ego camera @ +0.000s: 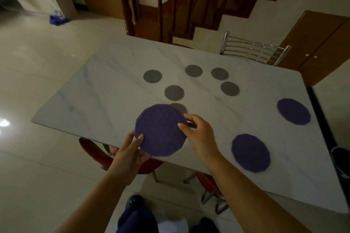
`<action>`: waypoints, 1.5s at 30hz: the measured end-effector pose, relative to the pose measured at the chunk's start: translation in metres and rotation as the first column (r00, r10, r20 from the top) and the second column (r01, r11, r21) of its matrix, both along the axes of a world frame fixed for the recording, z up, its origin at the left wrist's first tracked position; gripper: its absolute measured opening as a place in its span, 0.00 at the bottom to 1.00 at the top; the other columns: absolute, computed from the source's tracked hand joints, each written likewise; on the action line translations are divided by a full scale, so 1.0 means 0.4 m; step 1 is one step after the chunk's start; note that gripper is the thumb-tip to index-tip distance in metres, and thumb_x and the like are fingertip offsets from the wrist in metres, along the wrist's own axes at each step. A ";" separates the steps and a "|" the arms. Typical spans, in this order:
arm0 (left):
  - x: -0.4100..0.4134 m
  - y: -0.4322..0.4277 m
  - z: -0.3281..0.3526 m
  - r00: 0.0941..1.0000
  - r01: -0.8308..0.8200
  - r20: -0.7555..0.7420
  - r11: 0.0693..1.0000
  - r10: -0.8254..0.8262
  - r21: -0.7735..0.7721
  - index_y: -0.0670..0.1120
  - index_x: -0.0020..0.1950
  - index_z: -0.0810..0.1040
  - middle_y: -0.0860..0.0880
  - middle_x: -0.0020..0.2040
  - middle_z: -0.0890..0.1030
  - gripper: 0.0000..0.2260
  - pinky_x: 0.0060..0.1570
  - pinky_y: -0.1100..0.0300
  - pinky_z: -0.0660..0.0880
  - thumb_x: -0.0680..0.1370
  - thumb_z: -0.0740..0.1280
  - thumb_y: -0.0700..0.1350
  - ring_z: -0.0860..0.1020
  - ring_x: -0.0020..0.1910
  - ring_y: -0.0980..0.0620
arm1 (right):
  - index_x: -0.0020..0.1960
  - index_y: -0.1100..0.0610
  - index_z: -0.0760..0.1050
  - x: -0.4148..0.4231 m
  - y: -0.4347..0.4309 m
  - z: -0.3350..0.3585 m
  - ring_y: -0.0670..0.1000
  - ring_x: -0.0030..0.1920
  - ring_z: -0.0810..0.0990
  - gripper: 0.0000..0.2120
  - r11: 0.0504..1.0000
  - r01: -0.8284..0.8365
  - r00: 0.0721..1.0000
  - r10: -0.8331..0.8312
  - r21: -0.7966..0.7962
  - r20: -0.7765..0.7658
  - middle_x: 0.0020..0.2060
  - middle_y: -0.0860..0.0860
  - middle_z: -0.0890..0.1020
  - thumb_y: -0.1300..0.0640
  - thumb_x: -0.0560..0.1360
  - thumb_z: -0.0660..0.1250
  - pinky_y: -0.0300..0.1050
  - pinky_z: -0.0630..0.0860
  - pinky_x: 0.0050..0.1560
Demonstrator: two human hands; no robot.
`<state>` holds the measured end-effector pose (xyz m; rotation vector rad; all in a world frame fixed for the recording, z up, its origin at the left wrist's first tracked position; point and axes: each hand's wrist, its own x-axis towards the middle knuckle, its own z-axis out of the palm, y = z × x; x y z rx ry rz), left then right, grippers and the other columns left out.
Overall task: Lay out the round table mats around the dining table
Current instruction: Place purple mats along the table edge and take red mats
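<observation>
- Hovering above the near edge of marble table (94, 91): purple round mat (161, 130), pinched at opposite rims by left hand (130, 154) and right hand (198, 134), thumbs on top.
- Lying flat rightward: second purple mat (251, 153), third purple mat (293, 111), apart.
- Beyond: six grey discs (174, 92) on the same top.
- Around: red chair (94, 149), glossy tiled floor (47, 53), wooden staircase (208, 5).

Pale glossy floor tiles (47, 62) all round, with a bright glare (3, 123) bouncing off them on the left. Far back, a blue mop head (57, 20) lies by the wall. Dark wooden stair balusters (161, 2) rise straight ahead, a chrome slat-back chair (251, 51) sits right of them, and a brown cabinet (318, 47) stands behind it. Down low there's a red seat (98, 153), a second red seat (208, 179) on metal legs to its right, and a dark bin (342, 162) at the right edge.
</observation>
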<state>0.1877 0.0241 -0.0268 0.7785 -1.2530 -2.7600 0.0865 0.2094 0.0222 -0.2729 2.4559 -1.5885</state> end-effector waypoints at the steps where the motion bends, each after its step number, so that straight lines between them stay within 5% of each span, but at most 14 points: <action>1: -0.006 -0.045 -0.004 1.000 0.012 0.012 1.000 -0.012 -0.004 0.48 0.64 0.75 0.44 0.58 0.82 0.19 0.45 0.51 0.82 0.74 0.68 0.46 0.82 0.52 0.43 | 0.63 0.56 0.75 0.007 -0.040 -0.001 0.49 0.56 0.79 0.19 1.000 0.015 1.000 -0.015 0.002 -0.015 0.58 0.50 0.81 0.53 0.74 0.69 0.48 0.77 0.58; 9: -0.044 -0.325 0.011 0.993 0.117 0.019 0.992 -0.116 -0.056 0.50 0.61 0.77 0.46 0.57 0.83 0.15 0.43 0.52 0.82 0.74 0.68 0.47 0.82 0.54 0.42 | 0.51 0.53 0.75 0.012 -0.291 -0.004 0.37 0.44 0.77 0.08 0.977 0.181 0.981 -0.171 -0.115 0.088 0.43 0.41 0.78 0.56 0.73 0.70 0.23 0.72 0.39; 15: -0.055 -0.418 0.027 0.994 0.107 -0.028 0.992 -0.109 -0.073 0.46 0.61 0.75 0.44 0.51 0.84 0.16 0.42 0.51 0.83 0.76 0.62 0.50 0.84 0.45 0.45 | 0.49 0.55 0.76 -0.013 -0.360 0.004 0.52 0.47 0.82 0.05 0.929 0.273 0.925 -0.183 -0.248 0.334 0.46 0.53 0.83 0.58 0.74 0.69 0.50 0.81 0.50; 25: -0.014 -0.573 -0.001 0.978 -0.196 0.045 0.972 0.203 -0.132 0.49 0.54 0.76 0.47 0.51 0.79 0.07 0.36 0.59 0.82 0.81 0.58 0.46 0.84 0.40 0.51 | 0.49 0.56 0.79 -0.095 -0.316 -0.066 0.49 0.44 0.85 0.04 0.826 0.401 0.860 -0.190 -0.396 0.473 0.43 0.50 0.85 0.61 0.75 0.68 0.43 0.81 0.39; 29: 0.002 -0.612 -0.003 0.963 -0.250 0.059 0.955 0.262 -0.160 0.51 0.52 0.76 0.48 0.50 0.78 0.08 0.39 0.58 0.82 0.81 0.58 0.46 0.83 0.41 0.52 | 0.47 0.56 0.77 -0.095 -0.342 -0.163 0.53 0.46 0.83 0.03 0.838 0.447 0.802 -0.220 -0.313 0.555 0.48 0.55 0.83 0.61 0.76 0.66 0.44 0.81 0.37; 37: 0.007 -0.612 0.010 0.959 -0.272 0.048 0.951 0.281 -0.145 0.49 0.57 0.77 0.47 0.49 0.78 0.09 0.43 0.55 0.82 0.81 0.59 0.46 0.83 0.41 0.52 | 0.48 0.59 0.77 -0.106 -0.426 -0.279 0.57 0.51 0.80 0.04 0.875 0.422 0.731 -0.174 -0.236 0.660 0.52 0.58 0.80 0.64 0.75 0.65 0.53 0.79 0.51; 40: 0.012 -0.601 0.010 0.962 -0.258 0.059 0.956 0.268 -0.142 0.50 0.55 0.78 0.48 0.46 0.79 0.09 0.43 0.53 0.82 0.75 0.64 0.49 0.83 0.41 0.51 | 0.56 0.65 0.75 -0.120 -0.434 -0.300 0.61 0.54 0.79 0.12 0.929 0.368 0.759 -0.283 -0.028 0.587 0.56 0.62 0.79 0.61 0.75 0.67 0.60 0.77 0.57; 42: 0.018 -0.593 0.009 0.964 -0.248 0.061 0.959 0.258 -0.135 0.50 0.53 0.79 0.49 0.43 0.80 0.10 0.41 0.54 0.83 0.73 0.65 0.49 0.83 0.39 0.51 | 0.59 0.65 0.74 -0.123 -0.429 -0.298 0.59 0.54 0.79 0.16 0.941 0.287 0.823 -0.339 0.181 0.456 0.56 0.60 0.80 0.59 0.74 0.68 0.55 0.77 0.56; 45: 0.024 -0.583 0.002 0.966 -0.245 0.056 0.964 0.252 -0.107 0.50 0.53 0.80 0.49 0.42 0.81 0.09 0.39 0.55 0.82 0.75 0.64 0.48 0.83 0.38 0.51 | 0.60 0.60 0.74 -0.120 -0.414 -0.285 0.55 0.53 0.79 0.15 0.945 0.164 0.895 -0.263 0.282 0.360 0.55 0.56 0.80 0.61 0.73 0.68 0.43 0.73 0.49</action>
